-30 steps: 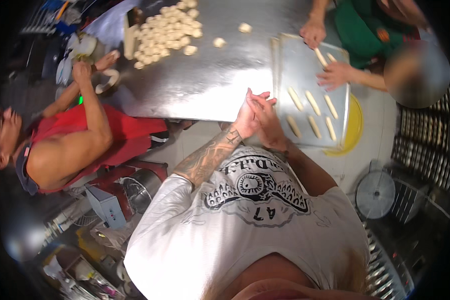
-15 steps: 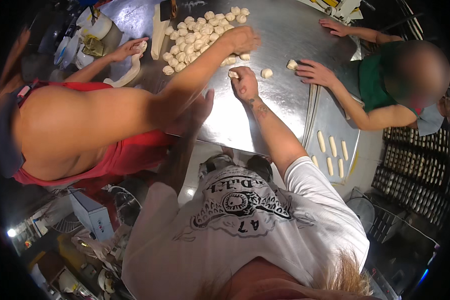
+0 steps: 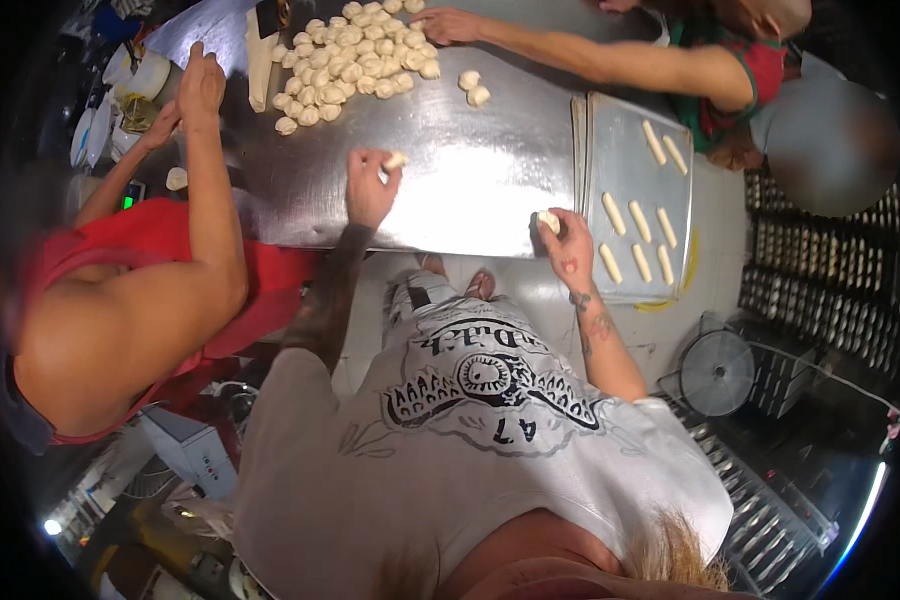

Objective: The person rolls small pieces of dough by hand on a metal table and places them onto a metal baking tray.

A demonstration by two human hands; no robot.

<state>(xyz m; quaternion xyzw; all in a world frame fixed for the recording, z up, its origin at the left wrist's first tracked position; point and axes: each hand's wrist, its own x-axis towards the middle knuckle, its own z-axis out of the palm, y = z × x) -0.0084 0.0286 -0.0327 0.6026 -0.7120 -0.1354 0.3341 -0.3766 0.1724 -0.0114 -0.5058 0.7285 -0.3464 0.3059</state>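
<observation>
Head view: the left grip (image 3: pixel 372 190) pinches a small dough piece (image 3: pixel 397 160) between thumb and fingers, above the near middle of the steel surface (image 3: pixel 300 185). It is pale cream and rounded, and part of it pokes out to the right of the fingertips. By the surface's near right edge, the right grip (image 3: pixel 570 242) pinches a second dough piece (image 3: pixel 547 218), just as pale, soft and uneven, its left part showing and the rest hidden by the fingers. On the far left lies a heap of dough balls (image 3: pixel 348 68), cream-coloured, with knobbly, folded-looking tops; a co-worker's arm (image 3: pixel 590 58) reaches to its right side from the far right. Two loose dough balls (image 3: pixel 469 79) sit close together right of the heap. Farther right, a metal tray (image 3: pixel 622 165) carries eight smooth, slender dough sticks (image 3: pixel 640 220)
</observation>
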